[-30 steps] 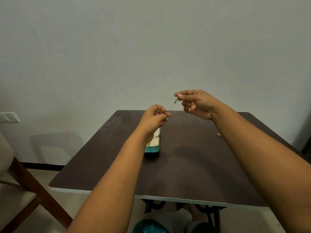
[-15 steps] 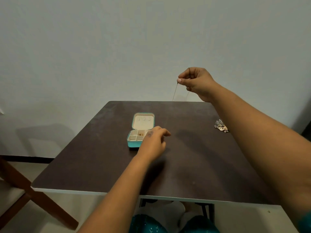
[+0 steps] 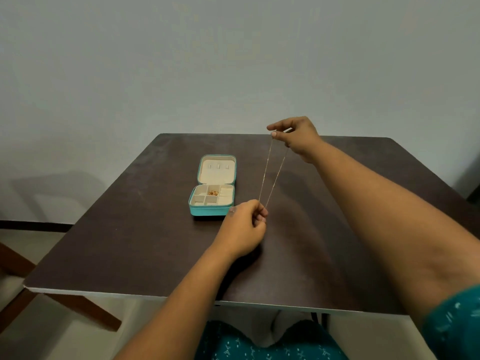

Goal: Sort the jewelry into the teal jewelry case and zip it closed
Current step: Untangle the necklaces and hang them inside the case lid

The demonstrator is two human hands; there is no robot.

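A thin gold chain necklace (image 3: 274, 175) is stretched in a long loop between my two hands above the table. My right hand (image 3: 296, 137) pinches its upper end, raised over the far part of the table. My left hand (image 3: 246, 224) pinches the lower end, just right of the teal jewelry case (image 3: 211, 211). The case lies open on the dark table (image 3: 130, 229), lid flat toward the wall. Its cream tray has several compartments; gold rings (image 3: 213, 193) sit in a middle one.
A wooden chair (image 3: 15, 268) stands at the left, beside the table's near-left corner. A plain wall rises right behind the table's far edge. My right forearm crosses the right half of the table.
My left hand rose from the table beside the case and took hold of the chain's lower end. My right hand came lower, and the chain now runs taut between both hands.
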